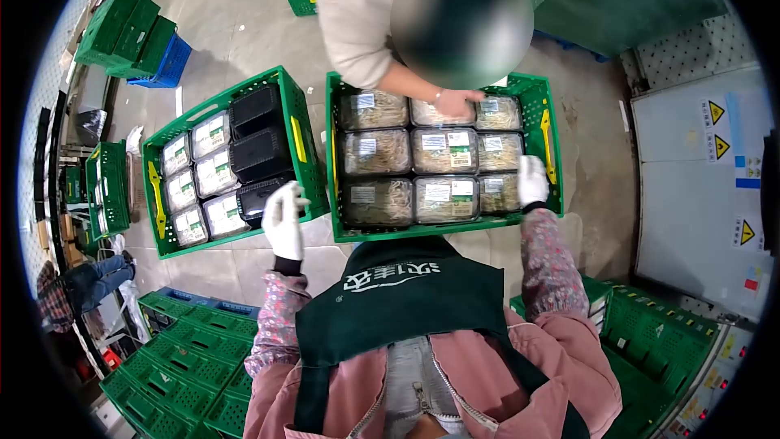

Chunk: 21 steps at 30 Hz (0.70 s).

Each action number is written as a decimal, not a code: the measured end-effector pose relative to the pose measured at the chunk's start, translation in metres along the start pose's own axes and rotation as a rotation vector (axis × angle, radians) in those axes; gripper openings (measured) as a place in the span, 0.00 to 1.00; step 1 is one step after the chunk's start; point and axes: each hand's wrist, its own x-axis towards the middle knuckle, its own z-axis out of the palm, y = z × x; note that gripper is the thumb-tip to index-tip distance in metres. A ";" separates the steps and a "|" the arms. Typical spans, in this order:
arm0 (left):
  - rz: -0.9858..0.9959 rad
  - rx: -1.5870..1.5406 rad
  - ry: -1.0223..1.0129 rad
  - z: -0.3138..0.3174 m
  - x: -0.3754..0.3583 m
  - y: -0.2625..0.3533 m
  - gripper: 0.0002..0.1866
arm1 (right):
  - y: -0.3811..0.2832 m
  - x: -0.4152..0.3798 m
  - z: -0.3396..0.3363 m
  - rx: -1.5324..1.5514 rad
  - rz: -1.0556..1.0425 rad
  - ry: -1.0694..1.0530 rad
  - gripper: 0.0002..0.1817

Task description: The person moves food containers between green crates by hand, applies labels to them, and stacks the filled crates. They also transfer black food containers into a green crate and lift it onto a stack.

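A green crate (445,233) in front of me holds several clear-lidded packs of pale, stringy food (445,152), laid in rows with labels on top. My right hand (533,182), in a white glove, is at this crate's right end beside a pack, fingers stretched forward and holding nothing visible. White-gloved too, my left hand (282,216) is over the near right corner of a second green crate (223,246), fingers apart with nothing in them. Labelled packs (216,172) and black trays (258,154) fill that crate. Another person's bare hand (457,103) reaches over the far row.
Across the crate stands a co-worker in a light sleeve (357,16). Stacked green crates (122,32) stand far left, and more (187,358) at lower left. Green crates (658,349) are also at lower right, near a white panel with warning signs (707,195).
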 end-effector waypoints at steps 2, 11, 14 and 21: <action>-0.049 -0.051 -0.155 0.044 -0.022 0.009 0.13 | -0.024 0.003 0.033 -0.120 0.232 -0.383 0.40; -0.540 -0.367 -0.420 0.224 -0.035 -0.041 0.18 | 0.003 0.005 0.106 0.324 -0.096 -0.275 0.23; -0.723 -0.494 -0.298 0.277 -0.002 -0.088 0.28 | 0.014 0.013 0.014 0.425 -0.130 -0.188 0.15; -0.760 -0.601 0.261 0.391 0.072 -0.218 0.25 | 0.050 0.019 -0.151 0.520 -0.329 0.058 0.09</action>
